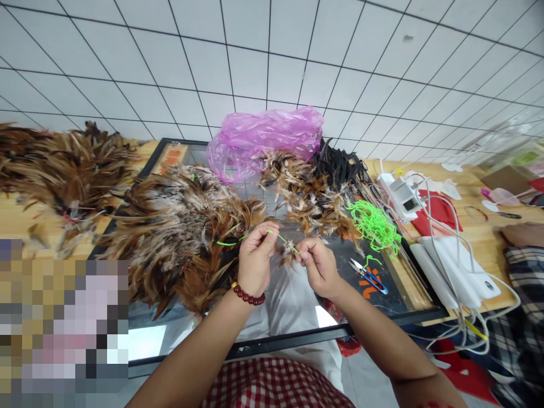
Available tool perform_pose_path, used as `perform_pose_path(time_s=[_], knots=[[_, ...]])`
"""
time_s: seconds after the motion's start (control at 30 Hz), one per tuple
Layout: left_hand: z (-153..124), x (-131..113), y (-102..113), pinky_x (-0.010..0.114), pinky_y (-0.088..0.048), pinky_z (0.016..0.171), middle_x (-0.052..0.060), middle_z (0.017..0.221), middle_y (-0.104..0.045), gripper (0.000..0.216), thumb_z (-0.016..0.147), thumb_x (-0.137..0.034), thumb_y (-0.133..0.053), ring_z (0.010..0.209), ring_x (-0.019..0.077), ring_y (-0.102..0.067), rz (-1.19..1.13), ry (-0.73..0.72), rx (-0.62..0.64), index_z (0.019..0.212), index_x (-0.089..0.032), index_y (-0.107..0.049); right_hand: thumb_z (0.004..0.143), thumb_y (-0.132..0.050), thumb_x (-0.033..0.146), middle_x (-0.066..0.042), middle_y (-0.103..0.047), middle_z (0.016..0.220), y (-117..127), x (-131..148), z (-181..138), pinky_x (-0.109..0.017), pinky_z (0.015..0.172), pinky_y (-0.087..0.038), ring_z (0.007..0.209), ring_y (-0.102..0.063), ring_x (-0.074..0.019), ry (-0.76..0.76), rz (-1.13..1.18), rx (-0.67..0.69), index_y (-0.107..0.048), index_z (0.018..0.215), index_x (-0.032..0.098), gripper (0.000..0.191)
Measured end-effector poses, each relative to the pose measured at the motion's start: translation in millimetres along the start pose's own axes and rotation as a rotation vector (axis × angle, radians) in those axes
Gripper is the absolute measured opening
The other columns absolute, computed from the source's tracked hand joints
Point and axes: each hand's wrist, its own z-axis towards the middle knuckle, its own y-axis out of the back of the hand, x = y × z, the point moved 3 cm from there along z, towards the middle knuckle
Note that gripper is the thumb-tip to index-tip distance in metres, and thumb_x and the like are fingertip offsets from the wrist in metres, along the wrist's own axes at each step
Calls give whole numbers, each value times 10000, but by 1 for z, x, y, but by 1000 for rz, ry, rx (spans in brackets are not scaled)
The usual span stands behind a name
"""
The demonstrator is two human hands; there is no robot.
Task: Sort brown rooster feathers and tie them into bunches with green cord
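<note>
My left hand, with a dark red bead bracelet at the wrist, pinches a bright green string that runs across to my right hand. My right hand grips a small bundle of brown and white feathers where the string meets it. Both hands hover over the front of a dark glass table. A large heap of brown feathers lies just left of my left hand. Another feather pile, brown and black, sits behind my hands.
A tangle of green string and small blue-handled snips lie right of my hands. A pink plastic bag sits at the back. White devices with cables stand at the right, beside another person's plaid sleeve. More feathers cover the wooden bench at left.
</note>
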Motion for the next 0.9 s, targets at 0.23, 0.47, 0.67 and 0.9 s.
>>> perform_pose_path(time_s=[0.23, 0.47, 0.67, 0.9], knots=[[-2, -2, -3, 160, -298, 430, 26, 897, -651, 264, 720, -364, -760, 510, 19, -401, -36, 94, 62, 767, -156, -604, 970, -383, 235, 3, -525, 724, -2, -2, 0, -277, 639, -418, 656, -517, -134, 18, -86, -2, -453, 886, 226, 110], [-12, 10, -13, 200, -420, 504, 50, 967, -680, 456, 692, -338, -786, 581, 67, -546, 142, 159, 278, 1070, -184, -581, 971, -423, 274, 35, -508, 671, 8, -13, 3, -244, 561, -381, 562, -478, -107, -98, -103, -130, -474, 900, 216, 105], [-16, 14, -15, 206, -458, 612, 6, 875, -638, 439, 585, -195, -840, 636, 63, -533, 229, 105, 335, 974, -165, -639, 953, -467, 257, 7, -581, 759, 13, -11, 6, -252, 628, -419, 658, -542, -116, -62, -155, -149, -528, 898, 209, 95], [-12, 12, -10, 213, -440, 587, 40, 836, -651, 220, 654, -293, -806, 681, 95, -560, 287, -2, 246, 747, -143, -675, 949, -499, 331, 15, -540, 717, 12, -15, 0, -252, 602, -412, 636, -505, -113, -175, 86, -82, -545, 866, 203, 159]])
